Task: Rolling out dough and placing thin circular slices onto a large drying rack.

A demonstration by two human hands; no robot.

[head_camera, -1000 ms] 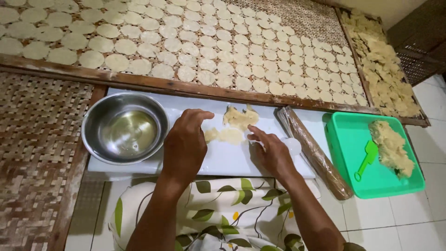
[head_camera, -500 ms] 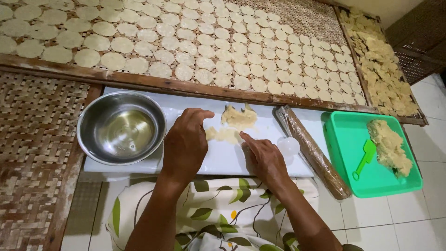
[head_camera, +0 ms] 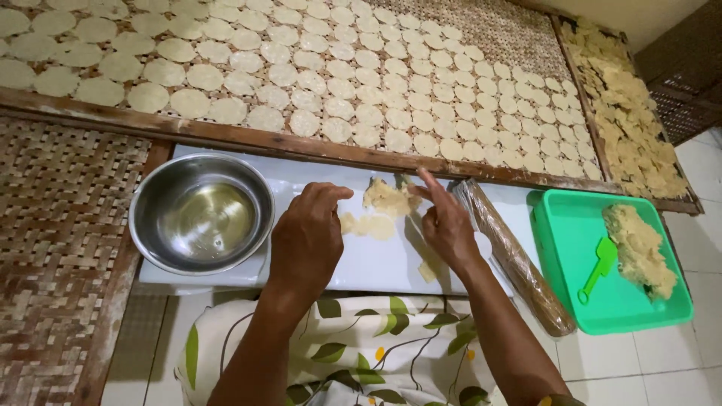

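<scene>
Nearest the camera lies a leaf-patterned cloth [head_camera: 353, 353] over the person's lap, both forearms reaching across it toward twelve o'clock. The left hand [head_camera: 307, 239] rests on the white board [head_camera: 361, 263], fingers curled loosely, fingertips touching the flat dough pieces [head_camera: 368, 225] at its two o'clock; it grips nothing. The right hand [head_camera: 445, 225] is at three o'clock of that dough, its forefinger stretched toward eleven o'clock and touching the thicker dough lump [head_camera: 387, 198], it seems, though the contact is hard to make out; this hand too is unclenched and carries nothing. A small dough scrap [head_camera: 427, 272] lies on the board near the right wrist. At nine o'clock of the left hand stands a steel bowl [head_camera: 201, 213], shiny inside. At three o'clock of the right hand lies a plastic-wrapped rolling pin [head_camera: 511, 256], slanted, and beyond it a green tray [head_camera: 571, 301] holding a green scoop [head_camera: 599, 267] and a mass of dough [head_camera: 639, 248]. At twelve o'clock, past a wooden rail [head_camera: 248, 139], a woven rack [head_camera: 519, 30] carries rows of round dough discs [head_camera: 316, 68]
</scene>
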